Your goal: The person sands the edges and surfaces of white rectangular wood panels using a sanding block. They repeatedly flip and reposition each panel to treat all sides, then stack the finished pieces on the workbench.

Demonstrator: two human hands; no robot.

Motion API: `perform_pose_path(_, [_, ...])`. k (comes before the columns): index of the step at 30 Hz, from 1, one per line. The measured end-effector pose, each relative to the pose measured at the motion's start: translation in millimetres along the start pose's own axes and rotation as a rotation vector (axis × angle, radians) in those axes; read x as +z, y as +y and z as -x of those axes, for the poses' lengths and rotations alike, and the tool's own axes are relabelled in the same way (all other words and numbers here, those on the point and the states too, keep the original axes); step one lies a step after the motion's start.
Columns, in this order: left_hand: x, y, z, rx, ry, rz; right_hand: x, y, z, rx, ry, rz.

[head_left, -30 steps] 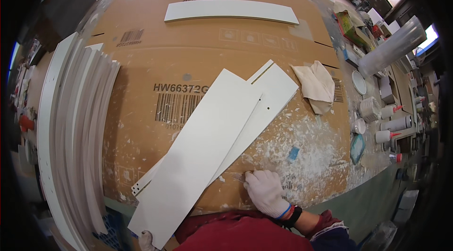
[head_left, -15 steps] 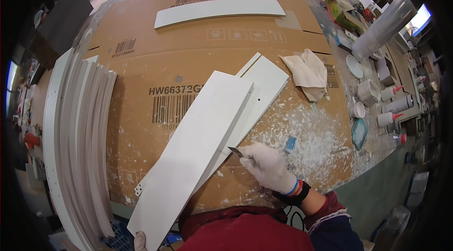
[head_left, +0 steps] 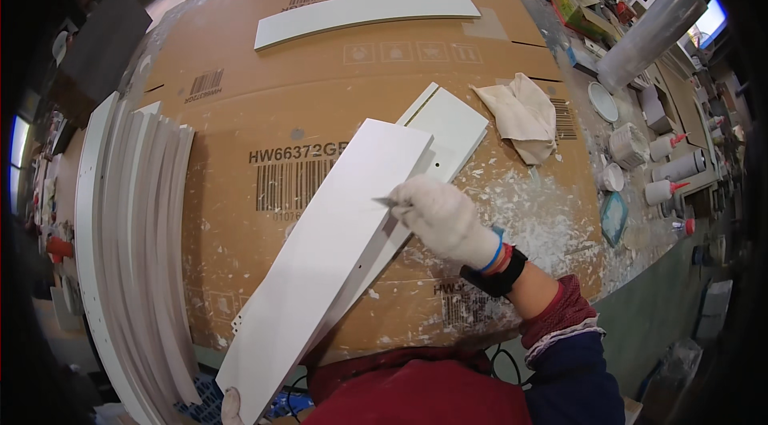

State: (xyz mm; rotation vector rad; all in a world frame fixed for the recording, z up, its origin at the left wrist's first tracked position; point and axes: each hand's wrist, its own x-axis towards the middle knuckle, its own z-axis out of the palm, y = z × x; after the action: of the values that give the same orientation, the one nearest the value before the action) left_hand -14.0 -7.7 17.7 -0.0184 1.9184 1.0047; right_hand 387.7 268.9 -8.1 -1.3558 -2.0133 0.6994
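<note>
A long white board [head_left: 328, 245] lies slanted in front of me, resting over a second white board [head_left: 458, 127] that has a groove and small holes. At its near lower end, the gloved fingertips of my left hand [head_left: 230, 407] grip the edge; the rest of that hand is out of view. My right hand [head_left: 442, 219], in a white knitted glove, is closed around a small knife, its dark pointed blade [head_left: 383, 201] showing past the fingers. The blade is over the top board near its right long edge. Whether it touches the surface I cannot tell.
White shavings [head_left: 532, 225] litter the cardboard [head_left: 224, 225] to the right. A cream cloth [head_left: 520, 117] lies beyond them. Several white boards [head_left: 132, 249] stand at the left, and another board [head_left: 368, 17] lies at the back. Red-tipped bottles [head_left: 662, 191] line the right side.
My right hand has moved up and away with the knife, from beside the top board's right edge to over that board. My left hand keeps its grip at the near end.
</note>
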Motion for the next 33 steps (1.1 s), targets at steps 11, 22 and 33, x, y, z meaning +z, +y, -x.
perform_pose_path(11, [-8,-13,-18,-0.014,-0.115,-0.039,-52,80,-10,0.42,0.417,0.171])
perform_pose_path(22, [6,-43,-33,0.01,-0.265,0.122,-35,62,4,0.131,0.285,0.218])
perform_pose_path(33, [0,-55,-36,0.024,-0.298,0.217,-15,66,-9,0.118,0.224,0.452])
